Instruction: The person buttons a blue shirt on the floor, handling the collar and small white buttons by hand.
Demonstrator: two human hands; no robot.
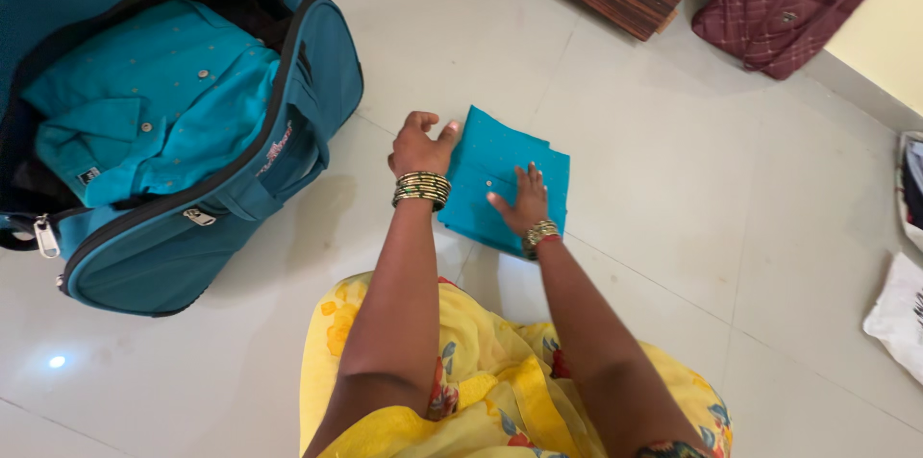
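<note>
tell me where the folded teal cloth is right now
The folded teal cloth lies on the tiled floor mid-frame, under both hands, right of the open teal bag.

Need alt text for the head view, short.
Both hands press a folded teal cloth flat on the pale tiled floor: left hand at its left edge, right hand on top. An open teal travel bag holding teal clothes lies at left.

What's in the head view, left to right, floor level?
Open teal duffel bag with teal garment inside → left hand → folded teal cloth under right hand → maroon handbag → white item at right edge.
</note>
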